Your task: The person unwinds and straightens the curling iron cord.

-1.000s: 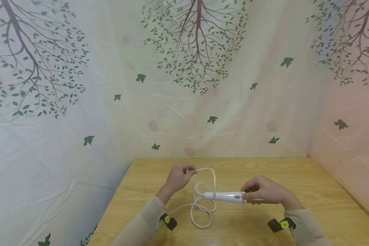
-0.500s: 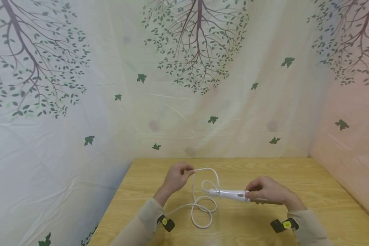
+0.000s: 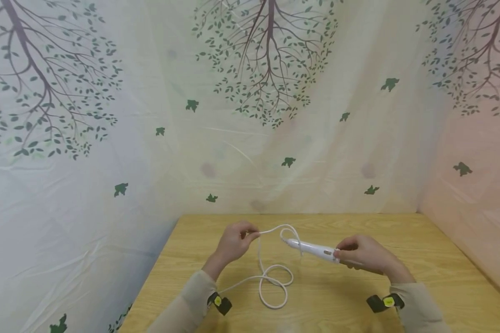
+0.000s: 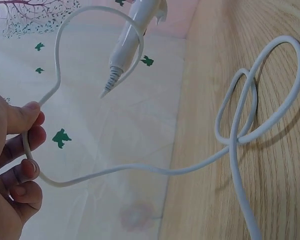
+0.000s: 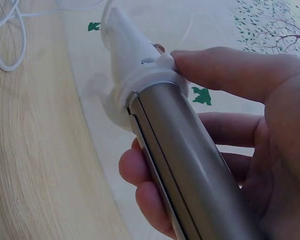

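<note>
A curling iron with a white handle and a bronze-grey metal barrel is held above the table. My right hand grips it where the handle meets the barrel, thumb on the white collar and fingers curled under the barrel. The handle points left, its cord end tilted up. Between thumb and fingertips, my left hand pinches the white power cord. From there the cord arcs over to the handle and makes a loop around it near the strain relief. The barrel is mostly hidden in the head view.
Loose loops of the cord lie on the wooden table, and its other end runs left beneath my left forearm. A curtain printed with trees and birds hangs behind the table and along both sides.
The curling iron has shifted right, and its cord end has risen from level to tilted up. My left hand has drawn slightly left with the cord. The loop sits nearer the handle's end.
</note>
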Demonstrator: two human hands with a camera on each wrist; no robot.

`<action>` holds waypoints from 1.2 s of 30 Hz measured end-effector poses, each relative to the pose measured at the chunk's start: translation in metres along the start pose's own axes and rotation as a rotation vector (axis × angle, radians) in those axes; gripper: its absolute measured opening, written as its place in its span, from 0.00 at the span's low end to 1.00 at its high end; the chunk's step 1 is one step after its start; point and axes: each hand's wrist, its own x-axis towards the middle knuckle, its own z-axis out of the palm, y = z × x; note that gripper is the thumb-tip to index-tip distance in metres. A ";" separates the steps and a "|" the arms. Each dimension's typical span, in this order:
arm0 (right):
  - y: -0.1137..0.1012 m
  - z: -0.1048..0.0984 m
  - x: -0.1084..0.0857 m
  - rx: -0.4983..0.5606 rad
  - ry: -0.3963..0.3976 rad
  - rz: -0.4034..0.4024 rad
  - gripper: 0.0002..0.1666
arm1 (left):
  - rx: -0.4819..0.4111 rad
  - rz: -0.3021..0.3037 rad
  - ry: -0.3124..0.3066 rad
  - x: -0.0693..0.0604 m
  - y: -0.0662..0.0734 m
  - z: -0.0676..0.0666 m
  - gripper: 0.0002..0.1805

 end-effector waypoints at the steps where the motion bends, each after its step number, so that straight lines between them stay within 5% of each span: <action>1: 0.000 0.000 0.000 0.005 0.006 0.006 0.22 | 0.001 0.002 -0.002 0.000 0.000 -0.001 0.03; 11: 0.003 -0.002 0.001 0.047 0.088 0.035 0.25 | -0.001 0.057 -0.081 -0.006 -0.005 -0.001 0.04; 21: 0.003 -0.005 0.001 0.061 0.255 0.117 0.34 | 0.016 0.068 -0.219 -0.014 -0.006 0.004 0.03; 36: -0.010 -0.012 -0.001 0.118 0.275 0.042 0.32 | 0.274 0.145 -0.351 -0.024 -0.014 0.015 0.03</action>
